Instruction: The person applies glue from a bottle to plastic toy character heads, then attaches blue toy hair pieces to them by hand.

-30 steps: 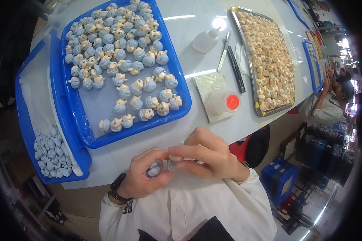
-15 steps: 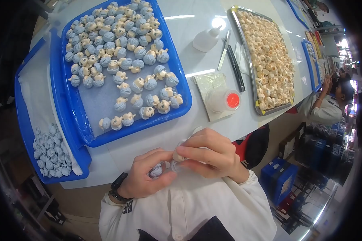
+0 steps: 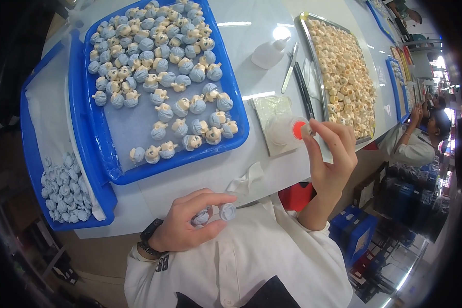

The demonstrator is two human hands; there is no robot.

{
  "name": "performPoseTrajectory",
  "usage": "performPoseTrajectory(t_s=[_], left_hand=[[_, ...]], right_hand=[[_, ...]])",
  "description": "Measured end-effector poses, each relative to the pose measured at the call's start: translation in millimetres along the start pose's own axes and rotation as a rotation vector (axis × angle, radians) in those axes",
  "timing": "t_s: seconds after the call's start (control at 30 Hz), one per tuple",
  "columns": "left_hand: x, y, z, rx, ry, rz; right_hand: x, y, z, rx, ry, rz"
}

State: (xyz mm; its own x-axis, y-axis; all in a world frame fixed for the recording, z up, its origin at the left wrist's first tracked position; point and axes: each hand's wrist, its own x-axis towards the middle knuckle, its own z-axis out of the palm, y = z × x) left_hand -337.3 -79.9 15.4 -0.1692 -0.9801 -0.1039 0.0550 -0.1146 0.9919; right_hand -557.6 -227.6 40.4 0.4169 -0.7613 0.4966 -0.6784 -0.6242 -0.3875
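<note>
Pinching cream pc (image 3: 307, 131) in R hand (image 3: 334, 161) by red-topped jar (image 3: 280, 129) on right, gripping two blue-grey pcs (image 3: 227, 211) nearer left in L hand (image 3: 182, 226); could drop cream pc thru slight fingertip hold.

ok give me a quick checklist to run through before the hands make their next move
1. Right hand has a secure pinch: ok, it holds a small pale piece at the fingertips.
2. Left hand has a blue-grey piece ready: ok, at the fingertips, with a second piece deeper in the grasp.
3. Pale and blue-grey pieces joined: not ok, they are apart, in separate hands.
4. Pale piece touching the container's red top: cannot tell, they overlap in this view.
5. Tweezers to hand: not ok, lying unheld beyond the container.
</note>
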Motion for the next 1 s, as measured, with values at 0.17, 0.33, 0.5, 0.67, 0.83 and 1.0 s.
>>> performPoseTrajectory(t_s=[0.17, 0.33, 0.5, 0.67, 0.83, 1.0], left_hand=[[1.0, -0.9, -0.1, -0.001, -0.005, 0.007], [2.0, -0.9, -1.3, 0.008, -0.022, 0.005], [0.5, 0.4, -3.4, 0.004, -0.023, -0.024], [-3.0, -3.3, -0.9, -0.016, 0.113, 0.007], [-5.4, -2.1, 1.8, -0.039, 0.229, 0.028], [-2.0, -4.9, 4.2, -0.097, 0.222, 0.103]], right_hand=[[2.4, -1.3, 3.5, -0.014, -0.033, -0.018], [4.3, -1.4, 2.6, -0.046, -0.061, -0.021], [-3.0, 2.8, 1.5, 0.01, -0.01, -0.012], [-9.1, 5.1, 8.0, 0.069, 0.087, -0.023], [-23.2, 1.0, 8.3, 0.186, 0.26, 0.041], [-27.2, -33.5, 4.4, 0.694, -0.014, -0.083]])
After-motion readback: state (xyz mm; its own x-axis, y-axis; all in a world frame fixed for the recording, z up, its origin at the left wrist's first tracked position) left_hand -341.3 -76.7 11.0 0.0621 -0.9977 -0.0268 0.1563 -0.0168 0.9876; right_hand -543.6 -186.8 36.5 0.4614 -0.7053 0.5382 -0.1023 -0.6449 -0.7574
